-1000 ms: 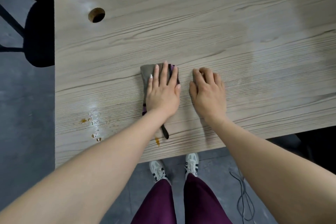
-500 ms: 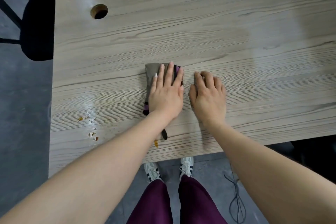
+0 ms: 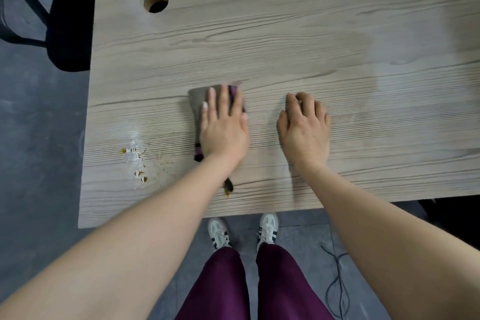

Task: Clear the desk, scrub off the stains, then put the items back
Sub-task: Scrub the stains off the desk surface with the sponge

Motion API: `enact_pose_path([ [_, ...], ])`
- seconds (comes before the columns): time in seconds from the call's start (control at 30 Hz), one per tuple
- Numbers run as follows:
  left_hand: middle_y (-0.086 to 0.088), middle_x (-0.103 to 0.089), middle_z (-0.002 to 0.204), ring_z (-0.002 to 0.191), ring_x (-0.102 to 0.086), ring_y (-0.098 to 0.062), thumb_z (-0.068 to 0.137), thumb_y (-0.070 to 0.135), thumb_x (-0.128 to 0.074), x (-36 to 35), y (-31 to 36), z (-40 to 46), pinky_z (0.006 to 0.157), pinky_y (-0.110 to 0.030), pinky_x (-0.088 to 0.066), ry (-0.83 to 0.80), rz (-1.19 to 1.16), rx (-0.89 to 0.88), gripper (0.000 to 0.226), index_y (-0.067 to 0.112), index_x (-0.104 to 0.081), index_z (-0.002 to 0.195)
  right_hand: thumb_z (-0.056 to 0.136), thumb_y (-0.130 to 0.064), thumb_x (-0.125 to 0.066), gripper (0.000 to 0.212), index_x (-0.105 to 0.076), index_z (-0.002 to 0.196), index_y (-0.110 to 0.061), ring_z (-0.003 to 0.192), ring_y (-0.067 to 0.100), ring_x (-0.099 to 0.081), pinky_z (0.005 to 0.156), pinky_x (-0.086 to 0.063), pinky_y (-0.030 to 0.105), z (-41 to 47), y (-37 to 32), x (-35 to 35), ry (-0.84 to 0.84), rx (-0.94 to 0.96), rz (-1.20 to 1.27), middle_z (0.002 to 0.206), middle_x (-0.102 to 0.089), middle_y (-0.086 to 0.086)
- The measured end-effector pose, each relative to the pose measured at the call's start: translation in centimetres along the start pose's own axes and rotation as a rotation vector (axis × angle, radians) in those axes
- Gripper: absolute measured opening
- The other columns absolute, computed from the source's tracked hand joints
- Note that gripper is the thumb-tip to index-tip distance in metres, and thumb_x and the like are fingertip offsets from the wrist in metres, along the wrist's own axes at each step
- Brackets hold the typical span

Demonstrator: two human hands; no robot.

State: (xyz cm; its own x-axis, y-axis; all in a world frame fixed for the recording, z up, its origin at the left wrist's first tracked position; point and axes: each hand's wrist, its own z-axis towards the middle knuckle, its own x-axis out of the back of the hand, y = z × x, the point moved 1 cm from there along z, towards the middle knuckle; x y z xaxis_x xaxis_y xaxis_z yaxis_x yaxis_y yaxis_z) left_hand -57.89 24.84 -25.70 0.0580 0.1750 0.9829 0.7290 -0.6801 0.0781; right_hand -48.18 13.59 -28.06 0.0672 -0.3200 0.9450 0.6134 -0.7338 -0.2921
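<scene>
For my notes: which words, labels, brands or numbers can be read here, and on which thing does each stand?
None can be read: the desk, the cloth under the left hand, the right hand and the shoes show no writing.

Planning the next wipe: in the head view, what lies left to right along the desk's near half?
Orange-brown stain specks → grey-and-purple cleaning cloth under the flat left hand → right hand resting on the bare grey wood-grain desk.
</scene>
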Motion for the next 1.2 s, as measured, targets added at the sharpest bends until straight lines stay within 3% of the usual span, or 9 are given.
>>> enact_pose_path([
  [0.1, 0.002, 0.015, 0.158, 0.145, 0.015, -0.02, 0.102, 0.038, -0.018, -0.4, 2.5, -2.6, 0.117, -0.036, 0.006, -0.037, 0.011, -0.189, 0.054, 0.029, 0.004, 0.15, 0.093, -0.03, -0.045, 0.038, -0.053, 0.126, -0.014, 0.108, 0.032, -0.048, 0.088, -0.035, 0.04, 0.0, -0.1, -0.1, 0.005, -0.009, -0.001, 0.126, -0.053, 0.007],
  [0.2, 0.006, 0.016, 0.157, 0.144, 0.015, -0.015, 0.101, 0.04, -0.015, -0.3, 0.0, -2.1, 0.115, -0.033, 0.008, -0.072, 0.023, -0.286, 0.053, 0.033, 0.007, 0.149, 0.094, -0.03, -0.043, 0.038, -0.052, 0.128, -0.015, 0.109, 0.031, -0.046, 0.089, -0.033, 0.04, -0.1, 0.0, 0.0, -0.002, -0.003, -0.005, 0.128, -0.051, 0.006],
  [0.37, 0.001, 0.01, 0.159, 0.146, 0.009, -0.022, 0.101, 0.039, -0.017, 0.5, -7.0, 0.7, 0.118, -0.039, 0.003, -0.053, -0.01, 0.078, 0.054, 0.028, -0.003, 0.152, 0.096, -0.03, -0.039, 0.038, -0.048, 0.13, -0.015, 0.112, 0.031, -0.043, 0.092, -0.032, 0.039, -0.2, 0.3, 0.1, -0.032, 0.005, 0.012, 0.13, -0.048, 0.006],
  [0.47, -0.003, 0.009, 0.159, 0.145, 0.009, -0.026, 0.101, 0.036, -0.019, 0.2, -4.9, -0.1, 0.118, -0.041, 0.003, -0.015, -0.012, 0.17, 0.054, 0.025, -0.003, 0.152, 0.096, -0.03, -0.038, 0.038, -0.049, 0.129, -0.014, 0.111, 0.031, -0.043, 0.09, -0.033, 0.039, -0.1, 0.1, 0.1, -0.03, 0.012, 0.016, 0.13, -0.048, 0.006],
  [0.6, 0.0, 0.014, 0.158, 0.145, 0.014, -0.022, 0.101, 0.038, -0.018, -0.8, 1.5, -3.7, 0.116, -0.037, 0.007, -0.025, -0.016, -0.052, 0.055, 0.027, 0.003, 0.151, 0.095, -0.029, -0.041, 0.037, -0.052, 0.126, -0.014, 0.106, 0.031, -0.045, 0.087, -0.035, 0.041, -0.1, 0.0, 0.0, 0.008, 0.012, 0.003, 0.125, -0.051, 0.007],
  [0.73, 0.005, 0.013, 0.158, 0.145, 0.013, -0.016, 0.101, 0.04, -0.018, -0.6, -0.7, -3.3, 0.115, -0.033, 0.008, -0.055, 0.01, -0.253, 0.054, 0.032, 0.003, 0.15, 0.094, -0.029, -0.041, 0.036, -0.053, 0.125, -0.014, 0.106, 0.032, -0.045, 0.086, -0.036, 0.042, -0.1, 0.0, 0.1, 0.02, 0.01, 0.012, 0.124, -0.051, 0.008],
  [0.93, 0.001, 0.01, 0.159, 0.145, 0.011, -0.022, 0.101, 0.038, -0.019, 0.2, -6.2, 0.0, 0.118, -0.038, 0.005, -0.035, -0.016, 0.061, 0.054, 0.027, -0.002, 0.151, 0.096, -0.03, -0.039, 0.036, -0.05, 0.127, -0.016, 0.11, 0.029, -0.043, 0.089, -0.033, 0.039, -0.2, 0.0, 0.2, -0.003, 0.009, -0.002, 0.128, -0.048, 0.006],
  [1.1, 0.0, 0.016, 0.158, 0.144, 0.015, -0.023, 0.102, 0.038, -0.017, 0.1, -5.6, -0.1, 0.118, -0.039, 0.007, -0.055, -0.031, 0.082, 0.054, 0.027, 0.002, 0.151, 0.095, -0.03, -0.038, 0.036, -0.05, 0.126, -0.015, 0.11, 0.031, -0.043, 0.089, -0.033, 0.04, -0.1, -0.1, 0.2, -0.007, 0.005, -0.016, 0.127, -0.048, 0.006],
  [1.2, 0.002, 0.016, 0.158, 0.144, 0.016, -0.022, 0.102, 0.035, -0.026, 0.8, -6.1, 0.2, 0.117, -0.038, 0.008, -0.101, -0.093, 0.081, 0.057, 0.028, -0.001, 0.151, 0.096, -0.03, -0.037, 0.036, -0.049, 0.127, -0.016, 0.111, 0.031, -0.041, 0.089, -0.033, 0.04, -0.2, -0.3, 0.3, -0.033, 0.015, -0.029, 0.128, -0.047, 0.007],
])
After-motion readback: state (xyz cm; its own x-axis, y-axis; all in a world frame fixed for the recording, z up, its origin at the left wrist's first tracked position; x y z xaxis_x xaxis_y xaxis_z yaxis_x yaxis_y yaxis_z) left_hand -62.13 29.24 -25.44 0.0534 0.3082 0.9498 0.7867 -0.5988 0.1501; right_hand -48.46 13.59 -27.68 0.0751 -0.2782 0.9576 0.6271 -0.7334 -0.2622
